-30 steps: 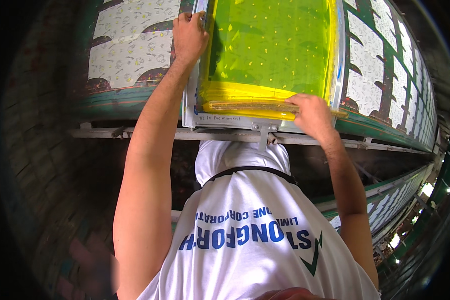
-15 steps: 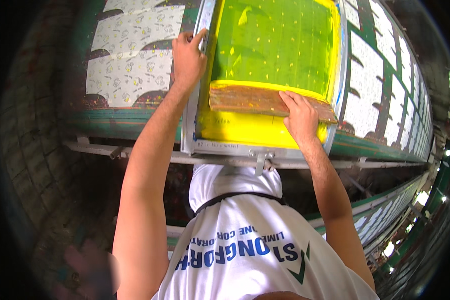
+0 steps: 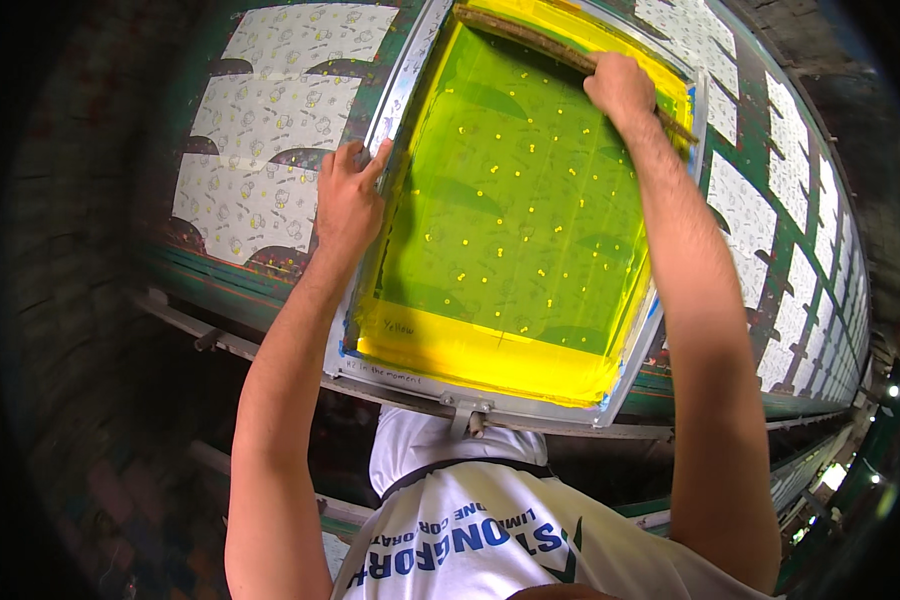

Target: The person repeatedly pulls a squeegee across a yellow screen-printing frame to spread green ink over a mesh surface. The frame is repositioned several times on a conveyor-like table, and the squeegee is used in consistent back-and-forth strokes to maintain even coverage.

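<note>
A metal-framed printing screen [image 3: 370,375] with yellow-green mesh lies flat on a long green printing table [image 3: 210,262]. My left hand [image 3: 348,200] presses down on the screen's left frame rail, fingers spread over it. My right hand [image 3: 620,88] grips a wooden squeegee [image 3: 530,42] lying across the far end of the mesh. A band of yellow ink [image 3: 480,358] sits along the near edge of the mesh. White fabric pieces [image 3: 260,130] printed with small figures lie on the table left of the screen.
More white printed fabric pieces [image 3: 775,240] run along the table to the right into the distance. A metal rail [image 3: 220,340] edges the table's near side. My white shirt [image 3: 470,540] with blue lettering fills the bottom. Lamps glow at the far right.
My right hand has pushed the squeegee from the near edge of the mesh to the far end. My left hand has stayed on the left frame rail.
</note>
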Motion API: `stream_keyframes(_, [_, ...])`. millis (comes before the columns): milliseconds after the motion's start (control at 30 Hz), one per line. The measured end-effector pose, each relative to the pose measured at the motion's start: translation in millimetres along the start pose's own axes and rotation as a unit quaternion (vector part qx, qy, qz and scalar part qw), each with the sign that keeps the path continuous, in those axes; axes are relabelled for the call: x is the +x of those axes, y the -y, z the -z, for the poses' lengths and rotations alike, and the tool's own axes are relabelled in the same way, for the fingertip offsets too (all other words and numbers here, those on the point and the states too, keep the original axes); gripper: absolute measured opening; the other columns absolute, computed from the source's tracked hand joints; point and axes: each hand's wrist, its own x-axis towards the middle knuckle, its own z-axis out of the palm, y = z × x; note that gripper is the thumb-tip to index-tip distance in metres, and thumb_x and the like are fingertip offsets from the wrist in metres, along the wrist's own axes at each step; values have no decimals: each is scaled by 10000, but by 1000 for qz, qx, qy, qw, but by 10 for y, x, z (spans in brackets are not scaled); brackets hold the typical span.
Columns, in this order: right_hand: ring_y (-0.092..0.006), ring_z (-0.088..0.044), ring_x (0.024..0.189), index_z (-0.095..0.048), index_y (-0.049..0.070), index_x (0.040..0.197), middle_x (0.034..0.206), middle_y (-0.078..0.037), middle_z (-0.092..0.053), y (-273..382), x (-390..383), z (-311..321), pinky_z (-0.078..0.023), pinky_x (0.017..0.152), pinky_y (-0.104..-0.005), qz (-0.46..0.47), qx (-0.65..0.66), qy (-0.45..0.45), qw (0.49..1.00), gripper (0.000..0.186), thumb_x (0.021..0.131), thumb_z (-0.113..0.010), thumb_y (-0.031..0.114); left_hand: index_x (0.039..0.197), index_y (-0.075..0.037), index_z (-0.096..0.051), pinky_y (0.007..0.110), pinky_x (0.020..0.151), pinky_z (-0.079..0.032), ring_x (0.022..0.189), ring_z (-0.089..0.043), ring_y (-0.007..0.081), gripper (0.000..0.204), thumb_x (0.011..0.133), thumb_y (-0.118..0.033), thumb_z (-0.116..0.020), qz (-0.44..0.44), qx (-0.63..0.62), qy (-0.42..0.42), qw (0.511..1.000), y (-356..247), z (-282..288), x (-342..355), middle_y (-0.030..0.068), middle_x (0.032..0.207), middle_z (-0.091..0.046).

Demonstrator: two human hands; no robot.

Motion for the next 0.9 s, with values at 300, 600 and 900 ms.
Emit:
stream_keyframes(300, [-390,-775,997,-780,39,1177,1059,-219,-797,-609,1407,-103,-620,904,-539,94,8,26,995,362,844,-659,111,1451,-181,-680,466,999,-515,1138,-572,373,747,759,98,-649,-19,42,15,999,-39,53,18,173,1338,-597])
stream_keyframes(600, [-449,-753,909,-787,-46,946,931,-315,-748,-467,763,-51,-592,781,-511,115,18,88,989,278,771,-709,155,1438,-235,-720,430,1023,-528,1156,-588,338,722,842,146,-578,-12,30,14,999,0,36,-2,151,1310,-630])
stream_keyframes(900, [-384,-765,1036,-791,130,1250,1088,-187,-795,251,-1880,220,-625,931,-534,114,38,160,980,446,837,-655,34,1413,-225,-735,434,1062,-490,1166,-557,355,692,829,115,-586,-16,-67,8,998,176,-113,19,152,1283,-611])
